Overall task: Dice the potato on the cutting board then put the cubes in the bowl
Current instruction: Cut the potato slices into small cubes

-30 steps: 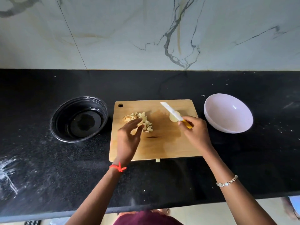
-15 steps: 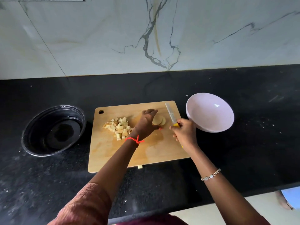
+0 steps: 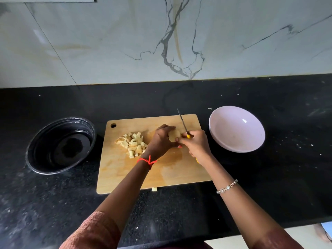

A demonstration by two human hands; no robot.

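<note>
The potato piece is sitting near the middle of the frame, on the upper right part of the cutting board. It is pale and round and is not cut into cubes yet. The left hand is curling its fingers around the piece and holding it in place. The right hand is gripping the yellow handle of the knife, just right of the piece, and its fingertips are touching the piece too. The thin blade is pointing up toward the top of the frame. Just left of the hands, a pile of cubes is lying on the board, so a good part of the cutting looks done. One stray cube is lying off the board, against its lower edge. At the right of the frame a pale bowl is waiting with nothing in it. At the left a black bowl is also holding no cubes. I cannot tell which bowl is meant. So the last piece is waiting to be diced, and all the cubes are waiting to go into a bowl.
</note>
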